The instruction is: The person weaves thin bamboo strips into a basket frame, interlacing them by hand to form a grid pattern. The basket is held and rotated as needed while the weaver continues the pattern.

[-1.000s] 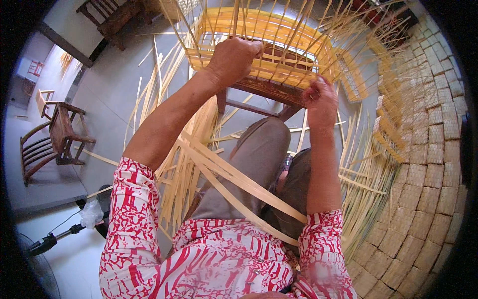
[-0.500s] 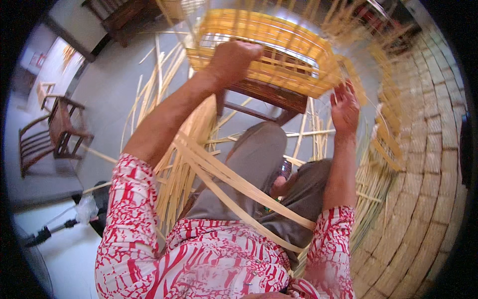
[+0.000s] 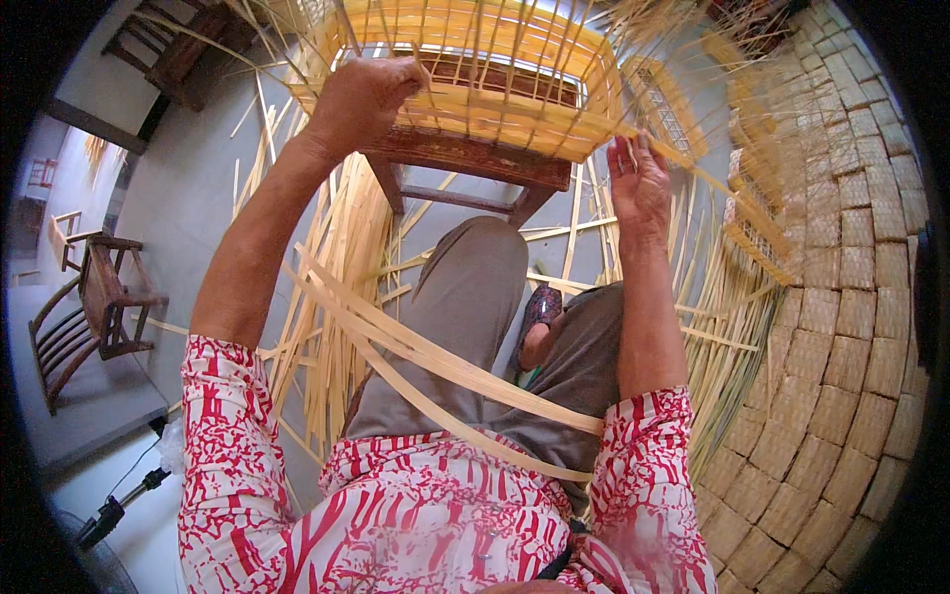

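A yellow woven bamboo basket (image 3: pixel 539 124) with tall upright stakes rests on a dark wooden stool (image 3: pixel 475 158) before my knees. My left hand (image 3: pixel 366 104) is closed at the near wall, left of its middle, with the fingertips against a stake; the palm side is hidden. At the near right corner, my right hand (image 3: pixel 641 188) has its fingers raised and pinches a yellow bamboo strip (image 3: pixel 698 173), which runs from the basket out to the right. Pale loose strips (image 3: pixel 445 361) lie across my lap.
Bundles of pale strips (image 3: pixel 332 317) lie on the floor left of my legs. More strips (image 3: pixel 727 366) lie at right beside a large stack of woven blocks (image 3: pixel 821 386). Another yellow basket piece (image 3: pixel 668 104) stands beyond my right hand. A wooden chair (image 3: pixel 104 297) stands at left.
The whole scene has shifted left and slightly up in the picture. My left hand sits a little farther left along the basket wall. My right hand stays by the right corner.
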### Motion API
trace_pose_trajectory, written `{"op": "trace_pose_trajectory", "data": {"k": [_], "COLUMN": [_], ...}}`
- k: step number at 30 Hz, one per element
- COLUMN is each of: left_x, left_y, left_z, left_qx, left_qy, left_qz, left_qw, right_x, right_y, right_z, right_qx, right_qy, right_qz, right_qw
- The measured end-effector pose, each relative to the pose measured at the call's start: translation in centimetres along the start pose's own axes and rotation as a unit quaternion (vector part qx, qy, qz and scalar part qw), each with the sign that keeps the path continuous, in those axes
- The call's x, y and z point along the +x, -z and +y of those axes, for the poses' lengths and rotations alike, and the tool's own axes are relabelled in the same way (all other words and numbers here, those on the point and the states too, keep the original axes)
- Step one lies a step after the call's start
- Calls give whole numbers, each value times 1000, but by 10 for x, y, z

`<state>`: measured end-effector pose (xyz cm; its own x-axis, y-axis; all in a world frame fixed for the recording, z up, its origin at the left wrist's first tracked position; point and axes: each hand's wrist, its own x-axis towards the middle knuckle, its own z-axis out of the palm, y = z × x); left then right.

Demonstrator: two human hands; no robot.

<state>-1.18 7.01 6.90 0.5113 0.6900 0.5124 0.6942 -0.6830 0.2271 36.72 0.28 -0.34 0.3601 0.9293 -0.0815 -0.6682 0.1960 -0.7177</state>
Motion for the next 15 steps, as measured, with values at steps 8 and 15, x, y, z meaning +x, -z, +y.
{"op": "trace_pose_trajectory", "data": {"k": [8, 15], "left_x": [-8, -44], "left_y": [-15, -22], "left_z": [4, 37], "left_qx": [-23, -187], "left_qy": [23, 109], "left_qz": [135, 256], "left_qw": [990, 942], "right_x": [13, 9], "right_y": [6, 3], "right_z": [12, 0], "right_qx": [40, 25], "right_qy": [-24, -74], "right_qz": [-23, -53], "right_qw": [999, 996]}}
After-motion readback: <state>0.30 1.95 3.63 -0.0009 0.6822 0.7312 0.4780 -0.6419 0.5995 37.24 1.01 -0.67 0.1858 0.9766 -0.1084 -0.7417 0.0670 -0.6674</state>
